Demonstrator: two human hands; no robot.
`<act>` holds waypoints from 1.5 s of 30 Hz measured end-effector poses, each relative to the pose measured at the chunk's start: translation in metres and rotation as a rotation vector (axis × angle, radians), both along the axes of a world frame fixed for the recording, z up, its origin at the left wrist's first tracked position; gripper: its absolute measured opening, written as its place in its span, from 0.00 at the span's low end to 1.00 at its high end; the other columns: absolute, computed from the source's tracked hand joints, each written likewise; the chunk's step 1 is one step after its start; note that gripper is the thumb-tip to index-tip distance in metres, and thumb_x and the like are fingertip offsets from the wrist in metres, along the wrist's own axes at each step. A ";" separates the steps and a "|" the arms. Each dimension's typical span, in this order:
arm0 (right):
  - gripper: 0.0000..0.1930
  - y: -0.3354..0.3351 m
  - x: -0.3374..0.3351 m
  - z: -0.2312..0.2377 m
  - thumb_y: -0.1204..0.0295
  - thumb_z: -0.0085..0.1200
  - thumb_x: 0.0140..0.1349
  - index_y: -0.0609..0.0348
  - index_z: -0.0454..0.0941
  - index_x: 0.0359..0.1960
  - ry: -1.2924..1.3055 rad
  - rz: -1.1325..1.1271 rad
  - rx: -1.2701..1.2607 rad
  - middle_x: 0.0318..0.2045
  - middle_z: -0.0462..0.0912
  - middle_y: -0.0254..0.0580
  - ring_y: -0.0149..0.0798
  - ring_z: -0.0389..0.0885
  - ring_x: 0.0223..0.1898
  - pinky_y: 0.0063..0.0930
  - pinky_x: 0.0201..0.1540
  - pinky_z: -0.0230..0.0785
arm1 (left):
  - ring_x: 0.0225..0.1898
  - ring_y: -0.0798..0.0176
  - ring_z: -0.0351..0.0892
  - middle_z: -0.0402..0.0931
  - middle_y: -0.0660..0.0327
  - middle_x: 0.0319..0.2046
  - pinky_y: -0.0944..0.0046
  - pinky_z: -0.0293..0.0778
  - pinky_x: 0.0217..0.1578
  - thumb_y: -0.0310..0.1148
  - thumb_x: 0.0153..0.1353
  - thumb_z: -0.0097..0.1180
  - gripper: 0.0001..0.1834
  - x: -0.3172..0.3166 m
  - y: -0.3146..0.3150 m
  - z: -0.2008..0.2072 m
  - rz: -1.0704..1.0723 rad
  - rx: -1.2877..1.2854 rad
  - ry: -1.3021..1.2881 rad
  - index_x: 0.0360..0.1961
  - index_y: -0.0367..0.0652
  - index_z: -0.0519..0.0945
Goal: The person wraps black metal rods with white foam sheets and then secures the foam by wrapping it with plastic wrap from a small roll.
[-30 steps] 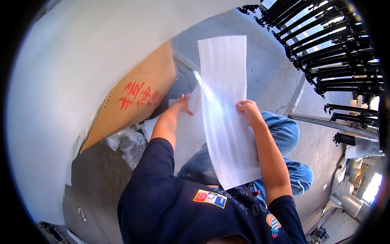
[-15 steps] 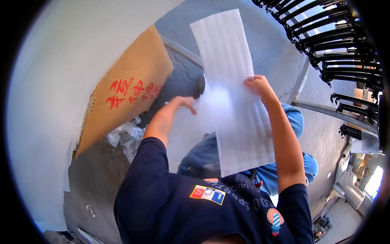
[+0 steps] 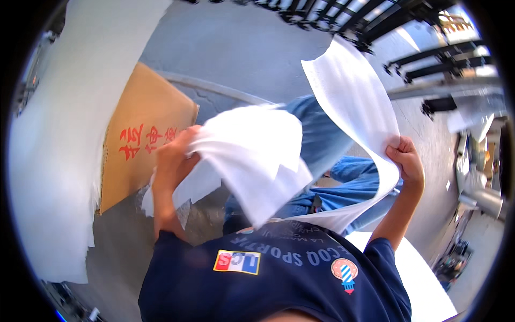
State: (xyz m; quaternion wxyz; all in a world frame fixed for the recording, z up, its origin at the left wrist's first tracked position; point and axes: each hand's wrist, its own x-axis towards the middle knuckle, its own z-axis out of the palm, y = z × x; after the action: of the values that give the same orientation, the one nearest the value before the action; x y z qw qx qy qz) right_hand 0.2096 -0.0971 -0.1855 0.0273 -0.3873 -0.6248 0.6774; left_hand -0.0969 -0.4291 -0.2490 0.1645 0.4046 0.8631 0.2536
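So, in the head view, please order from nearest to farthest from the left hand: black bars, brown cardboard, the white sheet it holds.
1. White sheet: held in the left hand.
2. Brown cardboard: beside that hand, on the left.
3. Black bars: far off, upper right.

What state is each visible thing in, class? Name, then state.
Left white sheeting, folded over
Right white sheeting, bent in a long curve
Left hand, closed at the sheeting's edge
Right hand, gripping the sheeting's edge
Brown cardboard, marked in red
Blue jeans, worn, legs bent
Black bars, lined up
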 end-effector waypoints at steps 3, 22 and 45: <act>0.08 -0.002 0.051 -0.004 0.80 0.48 0.49 0.68 0.74 0.33 0.161 -0.208 -0.068 0.29 0.78 0.41 0.30 0.76 0.28 0.20 0.34 0.69 | 0.36 0.58 0.76 0.75 0.57 0.36 0.64 0.71 0.35 0.29 0.46 0.52 0.21 0.013 0.001 0.070 0.031 0.172 0.051 0.45 0.46 0.70; 0.16 0.001 0.073 -0.070 0.71 0.44 0.53 0.65 0.69 0.43 0.848 -0.885 -0.687 0.34 0.76 0.49 0.40 0.76 0.36 0.34 0.42 0.69 | 0.42 0.58 0.71 0.72 0.52 0.38 0.65 0.68 0.40 0.39 0.36 0.57 0.32 0.028 0.285 0.090 -0.481 -0.388 -0.581 0.46 0.38 0.68; 0.12 0.039 0.074 -0.094 0.73 0.47 0.56 0.67 0.71 0.40 0.216 -0.630 -0.280 0.33 0.78 0.41 0.29 0.76 0.32 0.19 0.37 0.68 | 0.49 0.52 0.67 0.68 0.50 0.45 0.59 0.63 0.48 0.39 0.37 0.58 0.39 -0.128 0.400 -0.203 -0.008 -0.410 -0.738 0.54 0.41 0.59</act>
State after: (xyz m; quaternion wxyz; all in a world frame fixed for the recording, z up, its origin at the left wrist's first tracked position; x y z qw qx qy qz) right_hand 0.2837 -0.0583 -0.2800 0.2472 -0.4873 -0.3696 0.7516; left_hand -0.2248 -0.0291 -0.4522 0.5405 0.2491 0.7773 0.2039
